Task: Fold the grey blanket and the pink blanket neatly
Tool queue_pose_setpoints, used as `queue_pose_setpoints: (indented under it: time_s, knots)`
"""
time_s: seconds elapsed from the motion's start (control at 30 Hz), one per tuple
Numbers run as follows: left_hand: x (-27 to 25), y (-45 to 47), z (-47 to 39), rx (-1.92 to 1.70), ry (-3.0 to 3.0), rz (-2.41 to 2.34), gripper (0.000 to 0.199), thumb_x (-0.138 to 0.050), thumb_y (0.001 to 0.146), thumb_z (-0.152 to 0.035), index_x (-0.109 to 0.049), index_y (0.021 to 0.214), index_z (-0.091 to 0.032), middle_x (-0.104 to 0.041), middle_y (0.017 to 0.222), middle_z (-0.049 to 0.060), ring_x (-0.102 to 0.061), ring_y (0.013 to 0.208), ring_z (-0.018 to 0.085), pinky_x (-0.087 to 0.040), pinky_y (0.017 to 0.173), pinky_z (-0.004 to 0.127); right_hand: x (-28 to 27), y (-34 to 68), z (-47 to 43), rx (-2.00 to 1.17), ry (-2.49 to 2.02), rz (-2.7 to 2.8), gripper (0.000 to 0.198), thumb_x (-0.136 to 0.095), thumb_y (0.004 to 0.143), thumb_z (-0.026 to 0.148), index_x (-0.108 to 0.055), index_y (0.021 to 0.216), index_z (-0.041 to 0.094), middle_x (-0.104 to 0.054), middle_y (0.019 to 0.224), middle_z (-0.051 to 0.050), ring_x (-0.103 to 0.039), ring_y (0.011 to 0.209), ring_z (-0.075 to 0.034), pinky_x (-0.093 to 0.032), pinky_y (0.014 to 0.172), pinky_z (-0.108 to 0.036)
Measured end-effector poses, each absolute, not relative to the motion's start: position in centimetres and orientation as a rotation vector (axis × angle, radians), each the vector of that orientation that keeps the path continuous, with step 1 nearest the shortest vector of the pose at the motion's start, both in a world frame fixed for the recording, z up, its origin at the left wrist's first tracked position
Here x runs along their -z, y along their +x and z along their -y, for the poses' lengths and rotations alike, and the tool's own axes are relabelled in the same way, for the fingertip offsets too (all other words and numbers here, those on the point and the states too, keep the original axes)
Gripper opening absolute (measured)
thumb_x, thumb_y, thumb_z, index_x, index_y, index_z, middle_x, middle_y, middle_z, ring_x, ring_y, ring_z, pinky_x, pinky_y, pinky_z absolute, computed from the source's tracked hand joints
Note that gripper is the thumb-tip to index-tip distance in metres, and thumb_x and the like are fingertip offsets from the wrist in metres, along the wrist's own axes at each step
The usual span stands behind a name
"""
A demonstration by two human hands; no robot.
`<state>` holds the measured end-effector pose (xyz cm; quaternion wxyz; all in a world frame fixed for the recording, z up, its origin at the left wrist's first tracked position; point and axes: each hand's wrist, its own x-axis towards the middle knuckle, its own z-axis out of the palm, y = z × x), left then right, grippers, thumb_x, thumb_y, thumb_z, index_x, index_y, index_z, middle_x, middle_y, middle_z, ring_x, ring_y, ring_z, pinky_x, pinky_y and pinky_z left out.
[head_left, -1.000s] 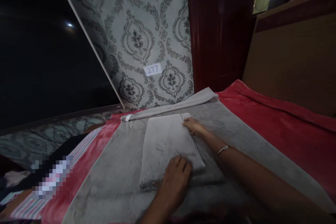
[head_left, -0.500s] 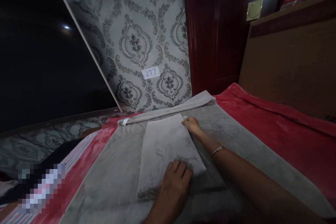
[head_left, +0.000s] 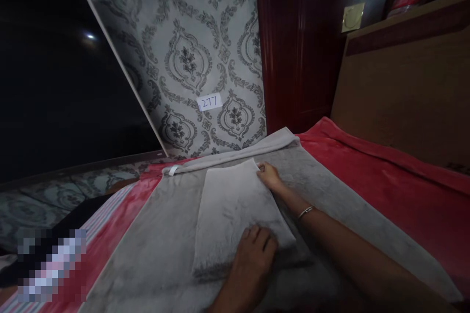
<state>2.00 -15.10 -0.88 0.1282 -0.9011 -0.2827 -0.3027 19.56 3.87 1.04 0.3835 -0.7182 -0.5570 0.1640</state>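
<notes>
A folded light grey towel point(head_left: 227, 210), with a fuzzy near edge, lies on a larger grey blanket point(head_left: 147, 249). My left hand point(head_left: 255, 254) rests palm down on the towel's near right part, its fingers stretched over the surface. At the far right corner, my right hand point(head_left: 269, 176) pinches the towel's edge between thumb and fingers. A bracelet point(head_left: 306, 212) circles the right wrist. The left thumb is hidden.
Red bedding point(head_left: 367, 176) spreads under the blanket, which has a rolled far edge point(head_left: 242, 152). A cardboard box point(head_left: 404, 93) stands at the right. Behind are patterned wallpaper point(head_left: 187, 58) with a "277" label point(head_left: 209, 102) and a dark screen point(head_left: 66, 83) at the left.
My left hand has slid a little to the right across the towel, and the towel's near right corner has shifted right. My right hand keeps its pinch at the far corner.
</notes>
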Motion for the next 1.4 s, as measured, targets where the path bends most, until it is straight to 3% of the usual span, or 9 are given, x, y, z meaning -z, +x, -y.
queue_pose_setpoints:
  time_s: [0.23, 0.6, 0.7, 0.83, 1.07, 1.17, 1.27, 1.4]
  knots:
    - [1.4, 2.9, 15.1, 0.705, -2.685, 0.815, 0.017, -0.059, 0.088, -0.006, -0.059, 0.101, -0.017, -0.064, 0.1, 0.004, -0.055, 0.092, 0.022, -0.048, 0.081, 0.036, 0.1, 20.8, -2.9, -0.41, -1.885, 1.398, 0.036, -0.057, 0.075, 0.005, -0.067, 0.107, 0.018, -0.071, 0.088, -0.004, -0.064, 0.083, -0.016, -0.043, 0.069, -0.021]
    - [0.7, 3.2, 16.0, 0.623, -2.699, 0.845, 0.013, -0.057, 0.091, -0.011, -0.061, 0.102, -0.015, -0.064, 0.101, 0.007, -0.056, 0.096, 0.023, -0.049, 0.083, 0.036, -0.1, 20.9, -2.2, -0.431, -1.887, 1.445, 0.047, -0.059, 0.082, 0.013, -0.059, 0.129, 0.019, -0.072, 0.102, -0.006, -0.066, 0.094, -0.02, -0.046, 0.078, -0.025]
    - [0.7, 2.9, 16.6, 0.624, -2.732, 0.824, 0.02, -0.056, 0.092, -0.013, -0.061, 0.11, -0.014, -0.066, 0.106, 0.009, -0.058, 0.097, 0.023, -0.05, 0.083, 0.036, -0.4, 21.1, -1.6, -0.442, -1.902, 1.465, 0.046, -0.059, 0.083, 0.017, -0.059, 0.129, 0.016, -0.071, 0.103, -0.009, -0.066, 0.094, -0.021, -0.047, 0.079, -0.027]
    - [0.8, 1.7, 18.0, 0.68, -2.818, 0.8, 0.034, -0.051, 0.093, -0.013, -0.056, 0.126, -0.014, -0.064, 0.123, 0.011, -0.056, 0.112, 0.023, -0.048, 0.096, 0.038, -0.4, 21.5, -0.4, -0.445, -1.888, 1.53, 0.054, -0.06, 0.084, 0.027, -0.053, 0.136, 0.013, -0.07, 0.099, -0.01, -0.065, 0.09, -0.024, -0.047, 0.078, -0.03]
    - [0.8, -2.5, 18.4, 1.009, -2.709, 0.852, 0.039, -0.049, 0.089, -0.011, -0.057, 0.127, -0.015, -0.063, 0.127, 0.015, -0.054, 0.122, 0.026, -0.044, 0.104, 0.046, 0.0, 21.4, 2.4, -0.347, -1.824, 1.669, 0.062, -0.065, 0.083, 0.036, -0.051, 0.14, 0.016, -0.068, 0.09, -0.009, -0.063, 0.085, -0.027, -0.046, 0.079, -0.035]
    - [0.4, -5.8, 18.1, 1.009, -2.595, 1.167, 0.048, -0.052, 0.088, -0.015, -0.052, 0.136, -0.019, -0.057, 0.138, 0.016, -0.049, 0.129, 0.03, -0.041, 0.106, 0.052, 0.2, 21.5, 3.2, -0.412, -1.789, 1.681, 0.061, -0.066, 0.084, 0.038, -0.052, 0.14, 0.017, -0.065, 0.081, -0.007, -0.063, 0.084, -0.028, -0.046, 0.08, -0.036]
    - [0.5, -8.7, 18.1, 0.874, -2.601, 1.427, 0.062, -0.059, 0.087, -0.026, -0.041, 0.147, -0.02, -0.039, 0.154, 0.018, -0.038, 0.14, 0.035, -0.035, 0.111, 0.058, 0.5, 21.8, 3.3, -0.451, -1.747, 1.66, 0.061, -0.069, 0.08, 0.035, -0.055, 0.137, 0.021, -0.065, 0.079, -0.005, -0.063, 0.086, -0.028, -0.048, 0.081, -0.036]
    - [1.4, -10.1, 18.1, 0.855, -2.69, 1.516, 0.066, -0.057, 0.091, -0.03, -0.033, 0.152, -0.022, -0.025, 0.162, 0.018, -0.027, 0.147, 0.034, -0.03, 0.116, 0.057, 0.2, 22.1, 2.7, -0.623, -1.645, 1.565, 0.056, -0.069, 0.074, 0.028, -0.061, 0.129, 0.02, -0.069, 0.101, -0.008, -0.064, 0.098, -0.027, -0.048, 0.089, -0.037]
